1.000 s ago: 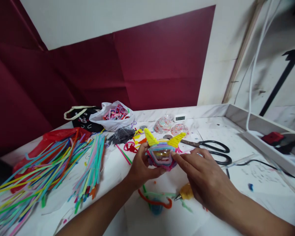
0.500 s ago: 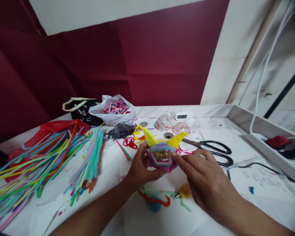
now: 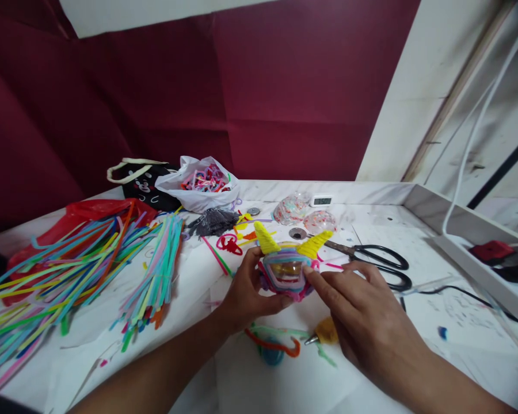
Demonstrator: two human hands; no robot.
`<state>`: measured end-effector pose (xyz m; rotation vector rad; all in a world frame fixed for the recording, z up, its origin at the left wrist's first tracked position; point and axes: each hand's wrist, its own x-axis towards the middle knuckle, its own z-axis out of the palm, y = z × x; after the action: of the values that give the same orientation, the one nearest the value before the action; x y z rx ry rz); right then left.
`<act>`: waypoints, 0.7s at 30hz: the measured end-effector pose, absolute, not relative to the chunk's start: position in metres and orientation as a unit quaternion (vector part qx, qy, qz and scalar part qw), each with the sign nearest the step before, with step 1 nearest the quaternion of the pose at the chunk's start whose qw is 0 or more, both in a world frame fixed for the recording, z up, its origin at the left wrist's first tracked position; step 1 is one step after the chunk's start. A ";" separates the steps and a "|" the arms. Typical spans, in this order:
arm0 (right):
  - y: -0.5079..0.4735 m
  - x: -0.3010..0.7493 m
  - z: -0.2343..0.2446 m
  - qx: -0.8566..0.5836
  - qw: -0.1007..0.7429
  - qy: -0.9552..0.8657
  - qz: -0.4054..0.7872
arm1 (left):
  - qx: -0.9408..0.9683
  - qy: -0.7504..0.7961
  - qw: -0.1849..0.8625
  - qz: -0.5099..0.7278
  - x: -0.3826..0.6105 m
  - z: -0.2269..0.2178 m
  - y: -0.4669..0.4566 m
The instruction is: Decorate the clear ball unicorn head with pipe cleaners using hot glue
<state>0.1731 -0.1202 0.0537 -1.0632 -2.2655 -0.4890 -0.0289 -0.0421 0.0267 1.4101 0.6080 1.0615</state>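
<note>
A small pipe-cleaner figure (image 3: 287,283) with two yellow horns and a clear window framed in pink and blue is held above the table. My left hand (image 3: 246,287) grips its left side, thumb along the lower edge and fingers behind. My right hand (image 3: 366,322) presses its index fingertip against the right edge of the frame, other fingers curled; its thumb is hidden. Below, partly covered by my right hand, lies a yellow glue gun (image 3: 327,331) with a metal nozzle. An orange pipe cleaner (image 3: 285,347) and a blue round piece (image 3: 271,355) lie beside it.
Loose pipe cleaners (image 3: 69,270) and a bundle (image 3: 155,270) spread across the left. Behind stand a white bag (image 3: 190,201) of scraps and a black bag (image 3: 142,187). Black-handled scissors (image 3: 382,259), clear domes (image 3: 291,208) and a small digital clock (image 3: 322,200) lie beyond my hands.
The view has shifted slightly, so the table items sit a little differently in frame. Both hands keep nearly the same hold on the figure.
</note>
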 end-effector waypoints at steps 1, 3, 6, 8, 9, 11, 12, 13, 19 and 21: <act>-0.120 0.173 0.053 -0.400 0.288 -0.850 -0.188 | 0.607 0.259 0.598 0.454 -0.029 0.027 -0.042; -0.120 0.173 0.053 -0.401 0.279 -0.849 -0.202 | 0.602 0.252 0.612 0.447 -0.029 0.028 -0.043; -0.121 0.172 0.053 -0.404 0.270 -0.847 -0.216 | 0.592 0.244 0.636 0.431 -0.030 0.031 -0.044; -0.122 0.171 0.055 -0.405 0.269 -0.846 -0.220 | 0.583 0.244 0.652 0.419 -0.031 0.035 -0.045; -0.123 0.170 0.056 -0.405 0.271 -0.845 -0.221 | 0.576 0.242 0.659 0.418 -0.031 0.037 -0.046; -0.123 0.168 0.057 -0.403 0.276 -0.844 -0.222 | 0.563 0.240 0.668 0.423 -0.030 0.041 -0.047; -0.124 0.167 0.058 -0.402 0.278 -0.844 -0.223 | 0.558 0.243 0.667 0.430 -0.029 0.043 -0.048; -0.124 0.167 0.058 -0.401 0.278 -0.843 -0.225 | 0.552 0.251 0.664 0.438 -0.028 0.046 -0.048; -0.126 0.164 0.059 -0.406 0.275 -0.839 -0.235 | 0.519 0.332 0.646 0.451 -0.014 0.064 -0.051; -0.126 0.164 0.060 -0.404 0.276 -0.839 -0.237 | 0.516 0.338 0.646 0.450 -0.011 0.070 -0.051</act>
<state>0.1643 -0.1258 0.0598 -1.0849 -2.2543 -0.6377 -0.0106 -0.0513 0.0699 1.1746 0.7686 1.0238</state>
